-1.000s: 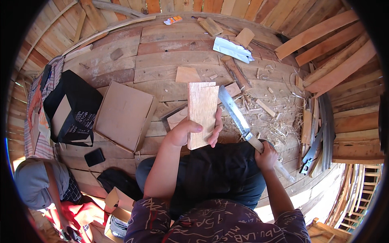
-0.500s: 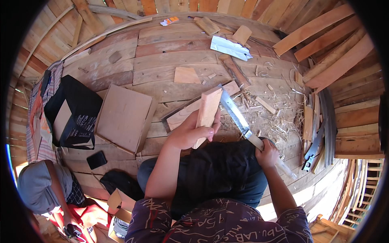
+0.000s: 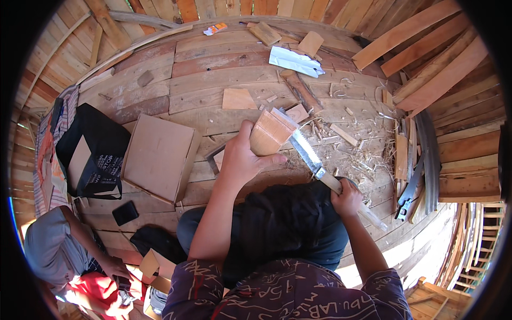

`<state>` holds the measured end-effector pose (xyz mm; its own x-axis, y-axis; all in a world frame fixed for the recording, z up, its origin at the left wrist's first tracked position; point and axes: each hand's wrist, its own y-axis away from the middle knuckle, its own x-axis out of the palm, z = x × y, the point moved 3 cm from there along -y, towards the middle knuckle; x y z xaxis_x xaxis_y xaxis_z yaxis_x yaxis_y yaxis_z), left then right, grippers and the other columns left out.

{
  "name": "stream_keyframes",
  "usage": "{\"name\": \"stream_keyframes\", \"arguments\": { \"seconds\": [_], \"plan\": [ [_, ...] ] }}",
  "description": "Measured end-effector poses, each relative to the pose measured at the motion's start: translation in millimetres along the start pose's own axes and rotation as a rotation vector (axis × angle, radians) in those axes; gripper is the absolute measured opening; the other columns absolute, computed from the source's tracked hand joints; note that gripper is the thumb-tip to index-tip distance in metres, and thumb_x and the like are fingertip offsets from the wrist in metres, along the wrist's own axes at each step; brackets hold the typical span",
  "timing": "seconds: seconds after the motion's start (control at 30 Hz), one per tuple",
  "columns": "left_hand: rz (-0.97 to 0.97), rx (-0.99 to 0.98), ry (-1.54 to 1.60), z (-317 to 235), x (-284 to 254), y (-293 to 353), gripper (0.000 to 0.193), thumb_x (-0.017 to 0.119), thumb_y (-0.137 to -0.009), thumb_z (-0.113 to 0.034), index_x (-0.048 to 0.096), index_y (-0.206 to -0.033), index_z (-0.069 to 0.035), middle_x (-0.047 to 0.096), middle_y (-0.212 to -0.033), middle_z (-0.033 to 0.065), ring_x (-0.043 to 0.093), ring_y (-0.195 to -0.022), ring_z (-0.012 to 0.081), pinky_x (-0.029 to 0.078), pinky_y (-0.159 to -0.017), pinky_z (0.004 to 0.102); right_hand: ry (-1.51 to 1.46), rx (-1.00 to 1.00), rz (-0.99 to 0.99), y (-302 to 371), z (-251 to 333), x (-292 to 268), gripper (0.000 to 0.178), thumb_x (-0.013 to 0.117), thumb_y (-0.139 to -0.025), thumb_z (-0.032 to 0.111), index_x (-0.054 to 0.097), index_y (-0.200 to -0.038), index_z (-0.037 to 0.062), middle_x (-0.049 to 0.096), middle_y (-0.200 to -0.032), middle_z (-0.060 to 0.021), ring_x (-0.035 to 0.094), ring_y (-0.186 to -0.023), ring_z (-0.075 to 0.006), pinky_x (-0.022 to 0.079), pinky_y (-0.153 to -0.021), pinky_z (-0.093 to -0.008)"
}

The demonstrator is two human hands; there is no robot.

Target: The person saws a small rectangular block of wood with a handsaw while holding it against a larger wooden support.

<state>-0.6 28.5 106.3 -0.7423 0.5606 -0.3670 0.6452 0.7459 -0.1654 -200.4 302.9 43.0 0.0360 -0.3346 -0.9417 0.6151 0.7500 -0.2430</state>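
Dark shirt (image 3: 266, 293), pale lettering (image 3: 328, 294); trousers (image 3: 332, 255) seemingly navy.

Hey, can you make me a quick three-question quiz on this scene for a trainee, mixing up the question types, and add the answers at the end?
1. Multiple choice. What does the right grip hold?
A) a hammer
B) a handsaw
C) a paintbrush

2. True or false: the left grip is empty.

3. Fill in the blank: in the picture, the black bag is to the ___ of the cardboard box.

Key:
1. B, held by its handle.
2. False: it holds a wooden block.
3. left
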Motion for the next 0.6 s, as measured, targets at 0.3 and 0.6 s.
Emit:
{"name": "stream_keyframes", "arguments": {
  "seconds": [0.3,0.6],
  "plan": [
    [0.106,0.042,-0.079,12,8,2,0.027,0.065,-0.09,-0.018,0.049,-0.105,-0.004,0.063,-0.085,0.0223,0.063,-0.082,0.0416,0.049,-0.071,0.042,-0.116,0.045,0.011,2,-6,-5,0.029,0.07,-0.077,0.032,0.063,-0.09,0.0066,0.065,-0.077,-0.0146,0.064,-0.071,-0.0367,0.05,-0.064,-0.0452],
    [0.077,0.174,-0.109,13,8,6,0.04,0.065,-0.083,-0.008,0.037,-0.11,0.001,0.056,-0.098,0.0257,0.058,-0.087,0.0437,0.047,-0.078,0.0444,-0.341,0.145,-0.036,12,-31,-10,0.035,0.071,-0.086,0.027,0.06,-0.107,0.0015,0.063,-0.073,-0.0169,0.063,-0.064,-0.0344,0.049,-0.059,-0.0388]
  ]
}}
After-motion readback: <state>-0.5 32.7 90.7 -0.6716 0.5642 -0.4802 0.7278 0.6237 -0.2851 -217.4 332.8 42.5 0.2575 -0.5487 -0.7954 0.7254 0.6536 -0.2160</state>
